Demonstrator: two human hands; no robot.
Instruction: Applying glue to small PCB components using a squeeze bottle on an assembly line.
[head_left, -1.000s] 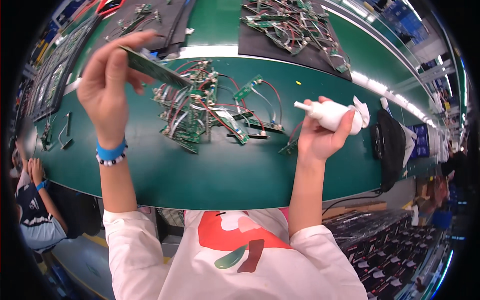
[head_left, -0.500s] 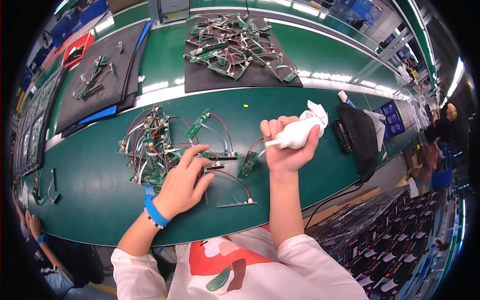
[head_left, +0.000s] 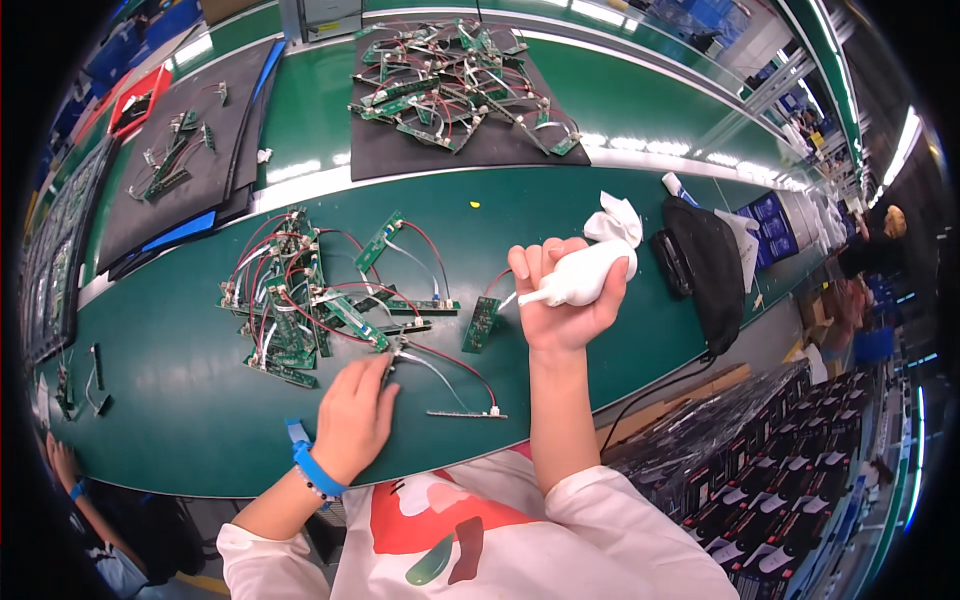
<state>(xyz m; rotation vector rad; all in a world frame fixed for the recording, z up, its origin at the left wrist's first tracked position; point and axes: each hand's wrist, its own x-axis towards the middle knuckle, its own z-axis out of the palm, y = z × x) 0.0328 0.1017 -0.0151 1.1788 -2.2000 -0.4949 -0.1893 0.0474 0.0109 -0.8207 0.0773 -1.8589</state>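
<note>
Just beyond the left hand (head_left: 355, 418), fingertips down on the green surface (head_left: 180, 420) and touching the near end of a thin wired circuit board (head_left: 398, 350). Fingers half curled and pressing, not closed round anything that shows; whether a wire is pinched underneath, cannot tell. Long axis of that board running away from the left hand toward the upper left, into a tangled heap of boards (head_left: 300, 310). Left hand clearly the nearer to it, right hand (head_left: 562, 300) well apart to the right and raised.

Right hand clenched round a white squeeze bag (head_left: 590, 272), soft and bulging, twisted to a crumpled tail at the top and narrowing to a pointed nozzle aimed left and slightly down, toward a small green board (head_left: 482, 323) lying just beside the nozzle tip.

Between the two hands, a slim pale strip (head_left: 465, 413) trailing red and white wires, lying crosswise near the surface edge.

Boards narrow, flat, rigid, green with tiny components; wires thin, limp, red, looping. Surface smooth, matt green. Beyond the heap, a dark mat (head_left: 460, 140) carrying a second pile of similar boards. Right of the right hand, a black pouch-like object (head_left: 705, 270), soft-looking. Blue band on the left wrist (head_left: 318, 468).
</note>
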